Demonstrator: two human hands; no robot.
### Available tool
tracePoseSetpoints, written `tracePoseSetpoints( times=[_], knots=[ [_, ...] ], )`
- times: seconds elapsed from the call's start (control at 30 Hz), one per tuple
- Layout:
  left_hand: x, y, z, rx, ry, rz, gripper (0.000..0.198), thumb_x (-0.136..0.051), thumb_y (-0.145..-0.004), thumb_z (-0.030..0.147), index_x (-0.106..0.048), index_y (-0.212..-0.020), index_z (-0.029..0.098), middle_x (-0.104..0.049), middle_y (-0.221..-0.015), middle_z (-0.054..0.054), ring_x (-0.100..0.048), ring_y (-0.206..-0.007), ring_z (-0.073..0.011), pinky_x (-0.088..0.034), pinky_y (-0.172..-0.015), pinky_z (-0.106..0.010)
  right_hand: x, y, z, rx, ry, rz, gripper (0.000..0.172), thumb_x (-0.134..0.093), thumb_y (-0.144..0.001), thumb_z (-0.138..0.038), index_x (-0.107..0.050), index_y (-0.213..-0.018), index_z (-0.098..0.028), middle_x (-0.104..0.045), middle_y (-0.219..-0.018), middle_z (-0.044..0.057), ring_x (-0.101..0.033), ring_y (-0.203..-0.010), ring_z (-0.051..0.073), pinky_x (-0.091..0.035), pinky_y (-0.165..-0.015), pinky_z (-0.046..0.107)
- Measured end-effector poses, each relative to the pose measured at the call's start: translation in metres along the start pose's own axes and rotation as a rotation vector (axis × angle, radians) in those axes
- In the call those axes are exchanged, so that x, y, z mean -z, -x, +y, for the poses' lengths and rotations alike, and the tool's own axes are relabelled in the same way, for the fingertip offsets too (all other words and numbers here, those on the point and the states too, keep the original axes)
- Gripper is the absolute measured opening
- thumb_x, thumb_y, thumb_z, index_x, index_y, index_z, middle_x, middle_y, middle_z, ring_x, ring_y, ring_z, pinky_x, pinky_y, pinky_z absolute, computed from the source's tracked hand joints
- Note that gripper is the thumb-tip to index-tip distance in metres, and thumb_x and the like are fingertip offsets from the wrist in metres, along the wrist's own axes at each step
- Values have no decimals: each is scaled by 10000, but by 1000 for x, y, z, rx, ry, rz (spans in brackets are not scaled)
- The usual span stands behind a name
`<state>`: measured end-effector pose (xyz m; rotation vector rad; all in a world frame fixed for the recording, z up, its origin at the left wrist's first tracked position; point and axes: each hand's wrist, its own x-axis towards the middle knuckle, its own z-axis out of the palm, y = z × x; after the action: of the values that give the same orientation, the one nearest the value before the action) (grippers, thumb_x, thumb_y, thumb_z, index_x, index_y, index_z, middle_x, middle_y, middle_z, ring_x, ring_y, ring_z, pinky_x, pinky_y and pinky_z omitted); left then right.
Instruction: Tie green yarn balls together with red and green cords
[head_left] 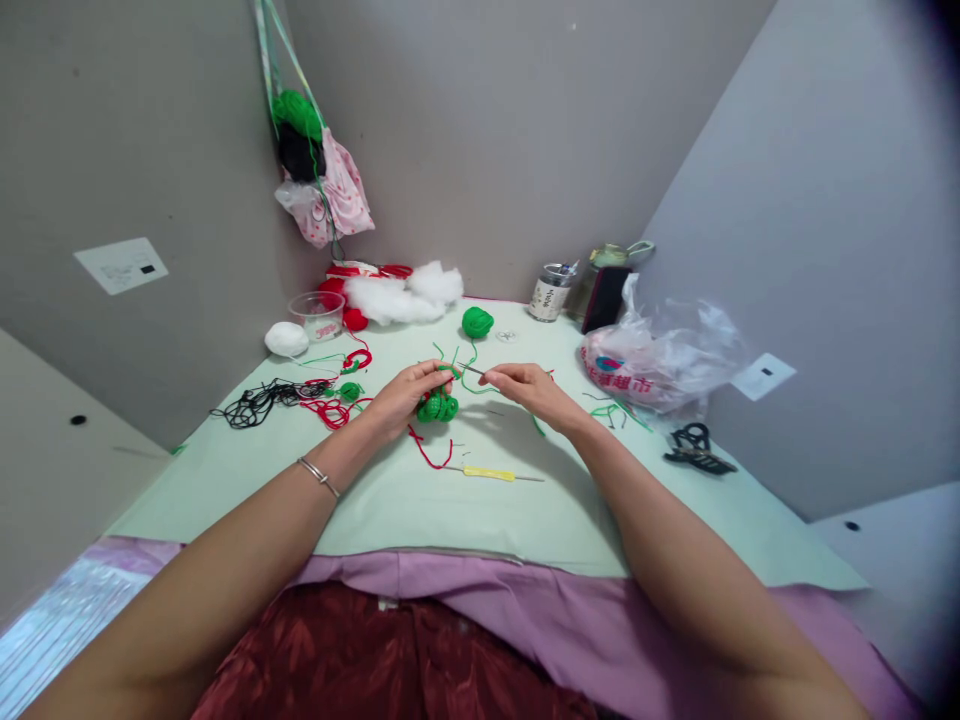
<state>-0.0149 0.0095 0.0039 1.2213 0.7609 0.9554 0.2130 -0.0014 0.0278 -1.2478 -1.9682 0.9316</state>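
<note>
My left hand point(412, 393) is closed around a small green crocheted piece point(437, 406), pinching its upper edge between thumb and fingers. Loose green yarn ends stick up from it. Between the thumb and fingers of my right hand point(529, 388) is a thin metal needle point(472, 369), its tip close to the top of the green piece. Whether it has an eye or a hook is too small to see. A green yarn ball point(477, 322) sits behind, its strand running toward the hands. On the table in front lies a yellow-handled crochet hook point(489, 473) beside a red yarn strand point(429, 456).
Black yarn point(259, 403), white stuffing point(405, 294) and a clear plastic tub point(318, 316) are at left. A tin point(551, 292), a dark phone point(606, 299), a plastic bag point(649, 355) and a black hair claw point(699, 450) stand or lie at right. Walls enclose the table.
</note>
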Motion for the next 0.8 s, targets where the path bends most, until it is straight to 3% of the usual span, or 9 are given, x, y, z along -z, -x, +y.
tracePoseSetpoints(
  times=[0.27,0.8],
  knots=[
    [1,-1,-9,-20,-97,-61,241,-670,-814,391,-637,-856,156,-568,-735,7,-488,-564,-61,-353,-530,-195,-8,1,-5,40,-15,-34,483,-522,-861,-596,-699,-874,-146,-472,-685,-5,-333,-639,120,-242,-582,259],
    [-1,2,-5,1,-118,-40,236,-680,-800,380,-669,-874,156,-585,-745,-2,-496,-578,-62,-370,-538,-195,-14,-2,-2,10,-90,0,439,-588,-803,-574,-702,-826,-151,-431,-647,-27,-314,-613,104,-241,-579,258]
  ],
)
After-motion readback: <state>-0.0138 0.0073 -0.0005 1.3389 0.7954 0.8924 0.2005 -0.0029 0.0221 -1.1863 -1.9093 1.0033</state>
